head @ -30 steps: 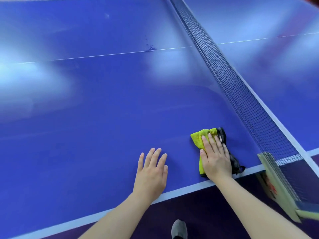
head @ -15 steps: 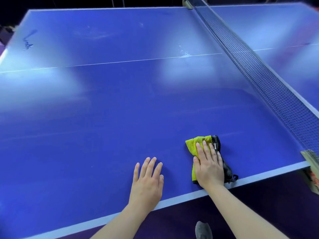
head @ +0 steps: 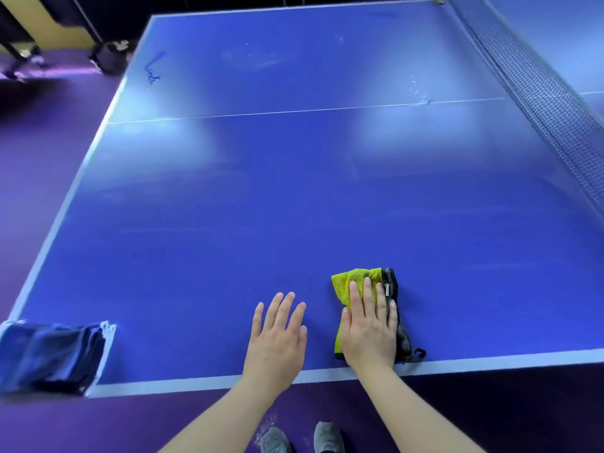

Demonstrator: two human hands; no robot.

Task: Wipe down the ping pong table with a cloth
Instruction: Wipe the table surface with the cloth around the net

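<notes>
Nearest to me, a pair of grey shoes (head: 328, 436) stands on the purple floor (head: 39, 191) below the desk (head: 294, 207) edge. Both forearms reach over the white border line (head: 196, 384). My left grip (head: 277, 344) lies flat on the bare blue surface, fingers straight and a little spread, holding nothing. Just beside it, my right grip (head: 369, 331) presses down palm-flat, fingers straight, on the folded yellow cloth (head: 346, 282), which has a black part along its right side and lies near the front edge. At the near left corner sits a folded blue cloth (head: 49, 354). Further out a thin white centre line (head: 310, 111) crosses the desk, with whitish specks (head: 421, 93) on it near the net (head: 539, 93). A dark scribble (head: 152, 70) marks the far left corner.
</notes>
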